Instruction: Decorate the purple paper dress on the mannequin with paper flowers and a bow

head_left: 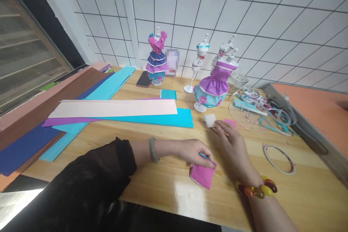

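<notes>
My left hand (198, 152) is closed on a folded piece of pink crepe paper or cloth (203, 177) above the front of the table; a sliver of blue shows at its top edge. Off to the right, my right hand (232, 145) has its fingers curled together at the edge of a small white square (210, 120). Something thin and dark lies under those fingers, mostly hidden, so what they grip is unclear. A small pink piece (231, 122) lies just beyond that hand.
Long folded strips (114, 108) cover the table's left. Behind stand a mini dress form in tiered ruffles (156, 61), a white form (198, 58) and one in a purple dress (217, 81). A phone (144, 79), teal piece (168, 94), ribbon pile (272, 112) and tape roll (278, 158) lie around.
</notes>
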Tool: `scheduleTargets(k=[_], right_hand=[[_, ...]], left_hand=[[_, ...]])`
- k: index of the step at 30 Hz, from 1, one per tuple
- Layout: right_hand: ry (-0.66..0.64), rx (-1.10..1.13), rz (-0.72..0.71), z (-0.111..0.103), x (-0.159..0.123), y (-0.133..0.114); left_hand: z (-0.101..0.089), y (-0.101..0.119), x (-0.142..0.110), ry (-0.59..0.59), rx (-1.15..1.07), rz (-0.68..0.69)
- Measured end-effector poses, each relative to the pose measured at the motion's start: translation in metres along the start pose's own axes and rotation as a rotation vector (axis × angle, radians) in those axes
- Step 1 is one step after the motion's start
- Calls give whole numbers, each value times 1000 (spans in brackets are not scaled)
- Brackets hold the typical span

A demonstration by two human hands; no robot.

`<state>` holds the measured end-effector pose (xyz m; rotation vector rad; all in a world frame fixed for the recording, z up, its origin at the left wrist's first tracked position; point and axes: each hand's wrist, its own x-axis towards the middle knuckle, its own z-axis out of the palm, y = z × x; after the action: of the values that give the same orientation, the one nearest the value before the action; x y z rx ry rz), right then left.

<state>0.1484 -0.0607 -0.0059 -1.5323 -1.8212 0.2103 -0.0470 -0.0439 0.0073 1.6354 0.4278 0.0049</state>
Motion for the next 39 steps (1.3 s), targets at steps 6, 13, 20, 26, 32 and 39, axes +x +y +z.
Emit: scheduleTargets(k=[6, 13, 20, 26, 32, 39], right_hand=[[-38, -173, 215, -26, 3, 47], [134, 232, 333, -21, -2, 1], [-328, 781, 476, 5, -9, -29], [-320, 782, 493, 9, -9, -18], [-270, 730, 503, 5, -7, -20], [-214, 634, 525, 1, -6, -23]], left_hand=[[0, -4, 2, 20, -65, -3], [-7, -7, 10, 471, -232, 126], [-16, -4, 10, 722, -220, 259], [-16, -4, 11, 669, -312, 222], [-19, -6, 14, 629, -439, 187], [-23, -14, 19, 649, -465, 222]])
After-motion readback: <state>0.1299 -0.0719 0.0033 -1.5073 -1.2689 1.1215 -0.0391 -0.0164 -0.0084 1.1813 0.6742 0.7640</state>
